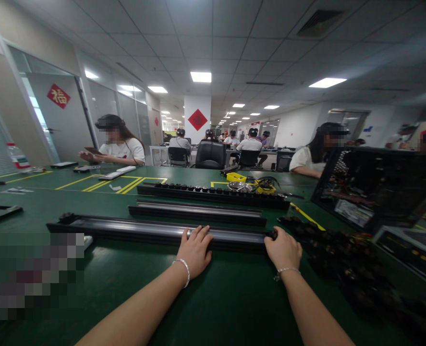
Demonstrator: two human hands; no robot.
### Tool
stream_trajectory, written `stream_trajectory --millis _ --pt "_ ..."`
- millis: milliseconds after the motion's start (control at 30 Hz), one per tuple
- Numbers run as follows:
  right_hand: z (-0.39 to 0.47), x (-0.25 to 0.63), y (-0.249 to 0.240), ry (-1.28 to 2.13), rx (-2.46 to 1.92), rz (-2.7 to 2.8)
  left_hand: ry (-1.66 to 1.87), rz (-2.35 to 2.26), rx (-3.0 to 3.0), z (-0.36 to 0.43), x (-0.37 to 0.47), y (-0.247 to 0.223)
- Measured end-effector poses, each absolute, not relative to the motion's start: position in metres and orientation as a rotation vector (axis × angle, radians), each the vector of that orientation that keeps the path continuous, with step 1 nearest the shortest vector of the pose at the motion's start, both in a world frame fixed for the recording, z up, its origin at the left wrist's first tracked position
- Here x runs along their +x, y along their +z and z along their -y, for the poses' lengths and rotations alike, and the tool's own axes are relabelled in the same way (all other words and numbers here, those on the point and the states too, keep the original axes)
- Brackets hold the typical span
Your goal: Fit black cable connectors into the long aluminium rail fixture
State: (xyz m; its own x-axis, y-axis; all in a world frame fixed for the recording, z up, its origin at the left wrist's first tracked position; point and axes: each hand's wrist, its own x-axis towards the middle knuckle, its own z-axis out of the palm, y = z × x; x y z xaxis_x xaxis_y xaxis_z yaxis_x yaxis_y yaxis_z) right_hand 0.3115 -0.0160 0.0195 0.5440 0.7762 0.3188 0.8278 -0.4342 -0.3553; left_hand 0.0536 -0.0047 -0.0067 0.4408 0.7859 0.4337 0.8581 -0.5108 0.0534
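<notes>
A long black rail point(126, 227) with a shiny grey trough lies across the green table in front of me. My left hand point(195, 247) rests on its right half, fingers spread over the top. At the right end, my right hand point(285, 247) is closed, thumb and fingers curled around a small black part point(272, 235); the palm hides much of it. Another dark piece point(67, 217) sits in the rail's left end. Behind lie a shorter rail point(198, 211) and a rail point(213, 193) lined with several small black parts.
Loose black parts point(346, 259) are heaped at the right, beside a grey-framed box point(410, 250) and an open computer case point(371, 187). Further back stand a yellow tray point(236, 177) and a metal bowl point(239, 186). People point(122, 144) sit around the room.
</notes>
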Motion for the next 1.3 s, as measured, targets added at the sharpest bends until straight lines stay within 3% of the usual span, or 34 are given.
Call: stream_trajectory --millis 1300 --pt "0.015 0.322 0.019 -0.008 -2.315 1.218 -0.610 1.442 -2.505 0.003 0.053 -0.009"
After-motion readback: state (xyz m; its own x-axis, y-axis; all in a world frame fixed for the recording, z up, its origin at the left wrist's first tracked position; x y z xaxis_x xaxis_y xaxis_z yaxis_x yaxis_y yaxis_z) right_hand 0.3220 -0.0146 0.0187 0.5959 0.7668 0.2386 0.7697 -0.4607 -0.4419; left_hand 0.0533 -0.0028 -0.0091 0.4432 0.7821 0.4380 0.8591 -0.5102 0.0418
